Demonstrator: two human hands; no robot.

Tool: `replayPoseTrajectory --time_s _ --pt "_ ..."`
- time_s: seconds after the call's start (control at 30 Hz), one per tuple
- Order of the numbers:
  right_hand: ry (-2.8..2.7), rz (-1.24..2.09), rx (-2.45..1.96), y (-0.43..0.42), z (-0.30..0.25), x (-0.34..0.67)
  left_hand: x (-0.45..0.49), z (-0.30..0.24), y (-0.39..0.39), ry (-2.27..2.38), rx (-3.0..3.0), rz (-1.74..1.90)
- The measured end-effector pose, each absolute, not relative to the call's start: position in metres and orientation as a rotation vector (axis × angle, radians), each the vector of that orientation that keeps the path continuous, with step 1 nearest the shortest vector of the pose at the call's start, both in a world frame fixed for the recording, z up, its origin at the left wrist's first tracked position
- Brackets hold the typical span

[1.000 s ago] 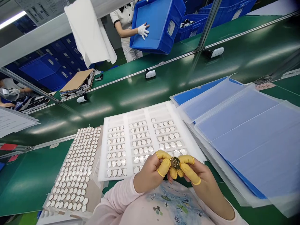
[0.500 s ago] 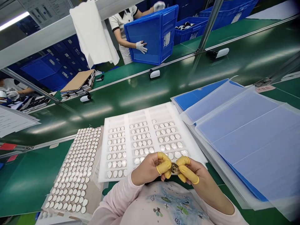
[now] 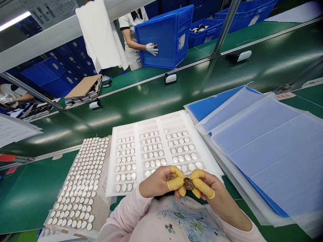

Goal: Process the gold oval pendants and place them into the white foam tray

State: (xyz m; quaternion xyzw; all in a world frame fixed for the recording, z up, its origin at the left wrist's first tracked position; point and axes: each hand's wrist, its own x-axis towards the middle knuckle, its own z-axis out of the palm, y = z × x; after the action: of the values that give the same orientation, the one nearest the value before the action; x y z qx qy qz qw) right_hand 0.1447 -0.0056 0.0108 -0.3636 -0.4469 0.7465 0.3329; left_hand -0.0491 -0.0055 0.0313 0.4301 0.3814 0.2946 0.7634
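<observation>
A gold-coloured round disc (image 3: pixel 189 183) with a raised mark on its face is pinched between both hands, close in front of my chest. My left hand (image 3: pixel 161 181) grips its left edge with thumb and fingers in yellow finger cots. On the opposite edge, my right hand (image 3: pixel 207 185) pinches it the same way. Just beyond the hands lies a white foam tray (image 3: pixel 137 148) holding rows of white-faced round pieces (image 3: pixel 150 155) in three columns. The far slots of the tray hold no pieces, and my hands cover part of its near right side.
Left of the tray, a board (image 3: pixel 101 188) carries many similar white discs. Blue sheets in translucent sleeves (image 3: pixel 264 144) lie to the right. Behind runs a green conveyor (image 3: pixel 131 104) with white devices (image 3: pixel 170 78). Across it, a co-worker's gloved hand (image 3: pixel 152 49) holds a blue crate (image 3: pixel 161 40).
The disc has turned in my fingers, so its marked face shows more fully. White devices on the conveyor have shifted right. The co-worker's upper hand has gone out of sight.
</observation>
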Motion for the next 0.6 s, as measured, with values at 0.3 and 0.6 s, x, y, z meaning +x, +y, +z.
replayPoseTrajectory --time_s 0.3,0.6 --pt "-1.165 1.972 -0.968 -0.006 0.013 0.141 -0.050 0.023 -0.004 0.868 0.938 0.650" --pt "-1.258 1.937 -1.046 -0.002 0.005 0.145 -0.052 0.014 0.002 0.960 1.063 0.633"
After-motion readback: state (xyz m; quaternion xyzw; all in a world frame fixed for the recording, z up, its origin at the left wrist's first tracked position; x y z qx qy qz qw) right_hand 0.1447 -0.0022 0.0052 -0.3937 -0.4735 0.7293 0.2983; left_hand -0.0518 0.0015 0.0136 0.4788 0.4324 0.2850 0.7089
